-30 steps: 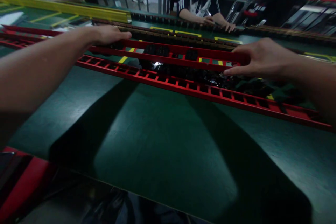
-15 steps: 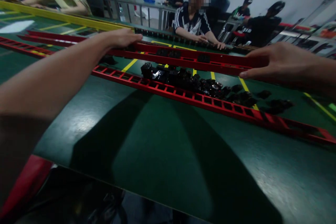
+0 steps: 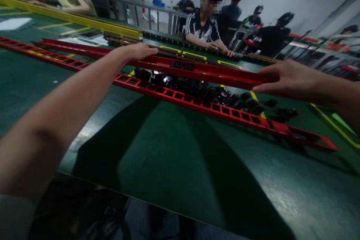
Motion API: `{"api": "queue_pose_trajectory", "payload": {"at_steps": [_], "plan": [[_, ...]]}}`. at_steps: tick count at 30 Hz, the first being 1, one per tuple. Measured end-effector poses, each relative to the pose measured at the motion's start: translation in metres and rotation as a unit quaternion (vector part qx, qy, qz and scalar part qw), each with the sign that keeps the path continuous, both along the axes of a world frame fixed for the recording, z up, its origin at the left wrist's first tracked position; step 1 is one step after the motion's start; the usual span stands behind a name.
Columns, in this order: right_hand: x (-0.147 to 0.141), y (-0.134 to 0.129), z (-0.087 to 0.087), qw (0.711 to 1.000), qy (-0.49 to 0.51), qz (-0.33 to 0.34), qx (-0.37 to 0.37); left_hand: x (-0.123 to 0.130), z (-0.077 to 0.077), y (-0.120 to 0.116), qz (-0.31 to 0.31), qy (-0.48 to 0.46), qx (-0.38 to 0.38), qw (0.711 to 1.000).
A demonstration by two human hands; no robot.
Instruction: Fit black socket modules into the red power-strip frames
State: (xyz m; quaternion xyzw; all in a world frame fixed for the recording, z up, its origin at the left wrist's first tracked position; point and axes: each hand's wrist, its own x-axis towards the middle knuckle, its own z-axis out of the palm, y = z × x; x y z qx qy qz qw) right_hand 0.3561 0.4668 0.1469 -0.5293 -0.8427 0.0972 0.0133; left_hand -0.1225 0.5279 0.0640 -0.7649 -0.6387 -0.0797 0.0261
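A long red rail with a channel shape (image 3: 225, 77) spans the view between my two hands, raised over the table. My left hand (image 3: 140, 51) is closed around its left part, fingers over the far edge. Farther along, my right hand (image 3: 281, 75) grips the rail with the thumb on the near side. Two dark pieces (image 3: 182, 66) sit in the channel. Below and nearer lies a red ladder-like frame (image 3: 194, 105) with rectangular openings. A heap of glossy black parts (image 3: 191, 85) lies behind that frame, partly hidden by the rail.
The green table (image 3: 168, 150) has yellow marking lines. Brown-black strips (image 3: 182, 55) and a yellow rail (image 3: 84, 21) lie on the far side. Papers (image 3: 81, 41) rest at the left. Across the table sits a person in a striped shirt (image 3: 202, 28); others work behind.
Both hands and the red rail have come lower, closer to the ladder-like frame. A third dark piece seen in the rail's channel no longer shows. The view has shifted slightly.
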Motion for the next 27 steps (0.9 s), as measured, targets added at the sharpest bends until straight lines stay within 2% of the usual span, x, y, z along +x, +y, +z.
{"api": "queue_pose_trajectory", "payload": {"at_steps": [3,10,13,17,20,22,25,27], "plan": [[-0.005,-0.004,0.000,1.000,-0.022,0.002,-0.012,0.007,0.003,-0.008,0.028,-0.020,-0.043,0.998],[-0.004,-0.006,0.002,1.000,-0.019,0.018,0.006,0.025,0.008,-0.012,0.023,-0.102,-0.095,0.990],[0.000,-0.006,-0.004,0.999,-0.002,0.034,-0.005,0.033,0.010,-0.018,-0.001,-0.101,-0.108,0.989],[-0.001,-0.007,-0.013,0.999,-0.001,0.049,0.000,0.058,0.016,-0.032,-0.098,-0.063,-0.129,0.985],[-0.005,-0.008,-0.017,0.998,-0.017,0.058,0.017,0.075,0.018,-0.035,-0.087,0.015,-0.140,0.986],[-0.006,-0.011,-0.019,0.997,-0.025,0.068,0.022,0.082,0.019,-0.034,-0.068,0.008,-0.154,0.986],[-0.007,-0.015,-0.018,0.997,-0.021,0.071,0.007,0.093,0.018,-0.031,-0.108,-0.053,-0.157,0.980],[-0.007,-0.017,-0.017,0.998,-0.014,0.063,0.003,0.102,0.017,-0.029,-0.129,-0.021,-0.140,0.981]]}}
